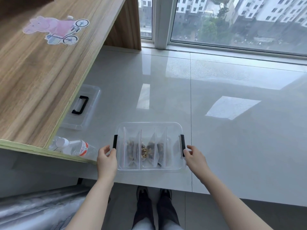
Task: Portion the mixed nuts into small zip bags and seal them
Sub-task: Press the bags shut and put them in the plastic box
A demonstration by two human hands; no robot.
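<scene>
Beside window, glossy white sill.

Both bare forearms reach forward from the bottom of the view, the left arm rising toward 12 o'clock, the right slanting toward 11 o'clock. The left hand sits at about 9 o'clock of the frame's lower centre, fingers curled, thumb and fingertips pinching inward toward 3 o'clock. The right hand mirrors it, fingers bent toward 9 o'clock. Two legs and dark shoes stand between the arms.
</scene>
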